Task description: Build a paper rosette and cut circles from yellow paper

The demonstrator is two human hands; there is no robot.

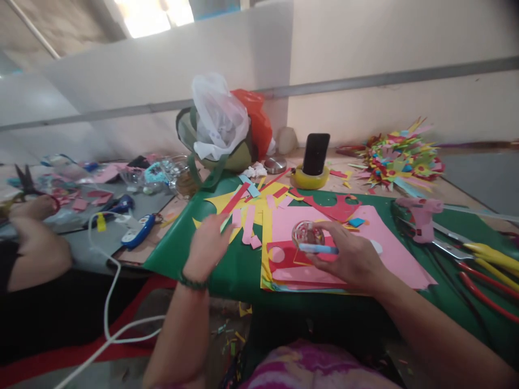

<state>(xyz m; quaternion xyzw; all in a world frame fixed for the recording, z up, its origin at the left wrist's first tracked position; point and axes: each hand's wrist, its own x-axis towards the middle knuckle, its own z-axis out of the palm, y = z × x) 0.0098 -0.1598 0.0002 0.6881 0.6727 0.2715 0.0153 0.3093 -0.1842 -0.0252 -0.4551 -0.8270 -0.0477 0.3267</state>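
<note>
My right hand is closed over a pink paper sheet, with a light blue stick, perhaps a pen, between its fingers. Right at its fingertips is a small round coil in red and white; whether it is held too I cannot tell. Under these lies a red paper piece with a pink paper circle. My left hand, smeared by motion, is over the green mat. Its fingertips are at the near end of a red paper strip; a grip on it cannot be made out.
Pink paper strips and yellow scraps lie centre. A phone stands on a yellow ring. At right are a pink glue gun and scissors. Another person's arm and a white cable are left.
</note>
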